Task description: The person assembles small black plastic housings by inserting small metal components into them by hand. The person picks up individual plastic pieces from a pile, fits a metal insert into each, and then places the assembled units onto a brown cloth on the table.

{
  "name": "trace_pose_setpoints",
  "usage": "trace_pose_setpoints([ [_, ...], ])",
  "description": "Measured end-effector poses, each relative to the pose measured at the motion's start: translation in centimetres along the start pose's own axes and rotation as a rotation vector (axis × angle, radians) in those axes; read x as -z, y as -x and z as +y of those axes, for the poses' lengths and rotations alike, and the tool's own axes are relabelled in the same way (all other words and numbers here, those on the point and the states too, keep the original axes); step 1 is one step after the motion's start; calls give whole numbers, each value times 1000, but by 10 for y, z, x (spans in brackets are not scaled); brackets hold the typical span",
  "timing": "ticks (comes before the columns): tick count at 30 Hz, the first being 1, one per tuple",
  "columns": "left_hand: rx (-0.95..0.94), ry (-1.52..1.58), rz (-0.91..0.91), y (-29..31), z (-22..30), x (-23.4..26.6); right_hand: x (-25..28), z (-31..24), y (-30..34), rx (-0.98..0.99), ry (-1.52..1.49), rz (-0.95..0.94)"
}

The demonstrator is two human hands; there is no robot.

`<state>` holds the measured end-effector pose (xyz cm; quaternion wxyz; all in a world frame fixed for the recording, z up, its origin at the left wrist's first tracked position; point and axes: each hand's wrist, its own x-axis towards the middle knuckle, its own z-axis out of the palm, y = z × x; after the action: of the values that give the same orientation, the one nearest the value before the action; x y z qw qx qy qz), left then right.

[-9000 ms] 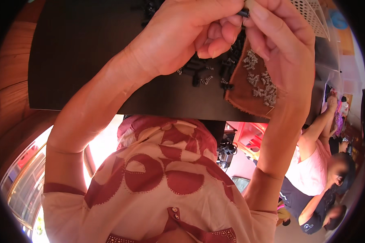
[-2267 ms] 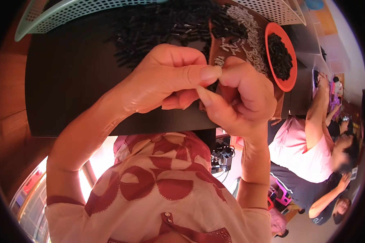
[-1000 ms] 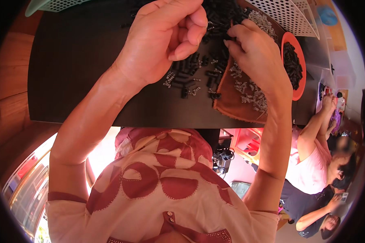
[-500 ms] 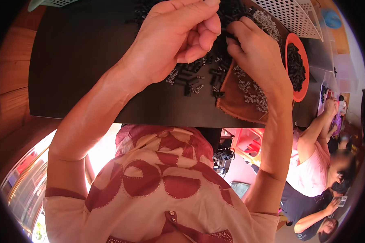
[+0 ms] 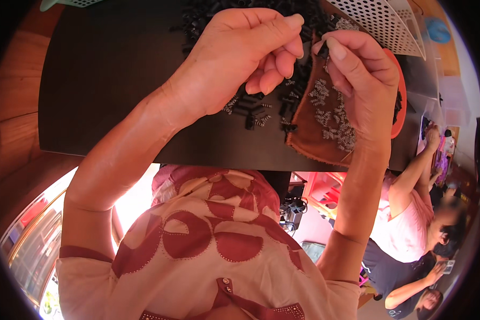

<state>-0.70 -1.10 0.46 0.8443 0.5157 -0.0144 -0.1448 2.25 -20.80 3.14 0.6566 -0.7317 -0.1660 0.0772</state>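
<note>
My right hand (image 5: 367, 80) is raised over the brown cloth (image 5: 303, 130), with a small black tube-shaped piece (image 5: 323, 50) pinched between thumb and forefinger. To its left is my left hand (image 5: 234, 58), fingers curled and thumb laid along the forefinger; whatever it may hold is hidden. Small metal springs (image 5: 336, 125) lie scattered on the cloth, below my right hand. Beyond both hands spreads a heap of black tube pieces (image 5: 194, 26). A smaller group of black pieces mixed with springs (image 5: 250, 114) rests on the dark table under my left hand.
An orange bowl (image 5: 402, 114) stands right of the cloth, partly covered by my right hand. White perforated basket (image 5: 376, 24) is at the back right, a pale green one (image 5: 72, 2) at the far left. Other people (image 5: 410, 224) sit off to the right.
My right hand has come back from the heap, turned and lifted a black piece into view. My left hand has shifted slightly right and nearer, still curled.
</note>
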Motion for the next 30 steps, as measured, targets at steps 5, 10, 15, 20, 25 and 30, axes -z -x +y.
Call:
trace_pose_setpoints([
  [5, 56, -13, -109, 0, -2, 1, -7, 5, 4, 36, -189, -7],
  [10, 114, 16, -195, -2, -4, 1, -12, 8, 7, 66, -135, 26],
  [15, 67, 23, -108, -1, -6, -2, -19, 6, 14, 118, 124, 97],
  [20, 206, 2, -134, -1, -10, 3, -10, 9, 25, 172, 256, -72],
  [25, 73, 19, -216, -5, -16, -1, -19, -9, 31, 238, 367, -5],
  [30, 286, -12, -195, 3, 0, -2, -30, -9, 26, 217, 382, 12],
])
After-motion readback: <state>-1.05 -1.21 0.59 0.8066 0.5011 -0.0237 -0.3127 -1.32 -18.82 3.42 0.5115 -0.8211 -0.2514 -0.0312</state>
